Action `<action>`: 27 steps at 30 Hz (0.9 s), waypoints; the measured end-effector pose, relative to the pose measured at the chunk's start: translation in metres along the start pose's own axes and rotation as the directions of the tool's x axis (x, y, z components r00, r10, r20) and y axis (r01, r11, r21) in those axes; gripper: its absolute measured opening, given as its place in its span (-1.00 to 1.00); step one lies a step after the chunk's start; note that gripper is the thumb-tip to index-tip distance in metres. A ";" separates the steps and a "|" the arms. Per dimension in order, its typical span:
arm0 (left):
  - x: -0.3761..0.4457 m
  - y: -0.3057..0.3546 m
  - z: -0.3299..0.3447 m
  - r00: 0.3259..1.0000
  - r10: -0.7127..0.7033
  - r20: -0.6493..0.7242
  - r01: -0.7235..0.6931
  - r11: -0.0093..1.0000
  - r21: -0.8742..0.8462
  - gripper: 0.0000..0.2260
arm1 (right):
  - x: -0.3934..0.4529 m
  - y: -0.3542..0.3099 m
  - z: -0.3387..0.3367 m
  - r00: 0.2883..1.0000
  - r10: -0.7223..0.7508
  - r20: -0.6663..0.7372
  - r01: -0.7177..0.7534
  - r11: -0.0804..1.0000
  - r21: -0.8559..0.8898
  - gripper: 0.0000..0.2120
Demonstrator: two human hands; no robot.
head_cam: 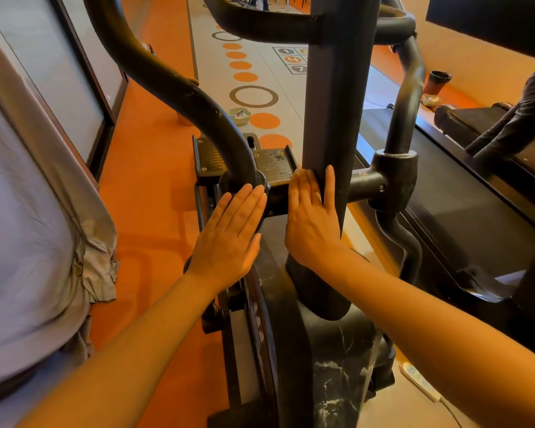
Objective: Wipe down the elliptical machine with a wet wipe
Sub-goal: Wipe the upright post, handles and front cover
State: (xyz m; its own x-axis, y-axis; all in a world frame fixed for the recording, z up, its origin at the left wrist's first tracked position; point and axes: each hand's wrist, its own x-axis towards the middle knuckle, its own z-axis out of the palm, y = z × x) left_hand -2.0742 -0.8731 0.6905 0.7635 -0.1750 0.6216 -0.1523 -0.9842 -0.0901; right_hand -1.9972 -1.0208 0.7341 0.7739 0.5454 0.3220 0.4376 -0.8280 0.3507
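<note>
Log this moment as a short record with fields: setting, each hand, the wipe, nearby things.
setting: person standing at an elliptical, orange floor around it
left hand: fingers straight, flat, over the left arm's pivot joint
right hand: fingers straight, flat against the centre post
wipe: none visible in either hand
pedals: two, beyond the hands
tray: on the floor past the pedals, small packet inside
treadmill: to the right

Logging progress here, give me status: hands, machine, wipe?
Both hands flat, open: left hand, right hand by the center post. No wipe visible. Nothing blocking.
</note>
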 end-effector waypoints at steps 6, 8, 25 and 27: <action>0.000 0.004 0.000 1.000 -0.021 -0.007 0.020 1.000 -0.023 -0.41 | -0.016 0.012 0.009 0.996 -0.083 -0.026 0.084 0.996 0.033 -0.37; 0.000 0.004 0.000 1.000 -0.019 -0.006 0.019 1.000 -0.022 -0.40 | -0.029 0.014 0.021 0.995 -0.080 -0.058 0.091 0.973 0.214 -0.35; 0.001 0.001 0.002 0.999 -0.007 -0.032 0.005 0.998 -0.057 -0.39 | -0.014 0.023 0.028 0.975 -0.146 -0.167 0.215 0.815 0.539 -0.31; 0.002 0.002 0.001 1.000 -0.008 -0.024 0.006 0.998 -0.061 -0.39 | -0.006 0.015 0.025 0.977 -0.118 -0.179 0.201 0.788 0.582 -0.34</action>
State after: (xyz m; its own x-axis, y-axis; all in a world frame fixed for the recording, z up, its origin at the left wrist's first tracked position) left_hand -2.0726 -0.8750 0.6910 0.7495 -0.1670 0.6406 -0.1857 -0.9818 -0.0387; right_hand -1.9832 -1.0397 0.7155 0.6227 0.6534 0.4305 0.7670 -0.6187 -0.1702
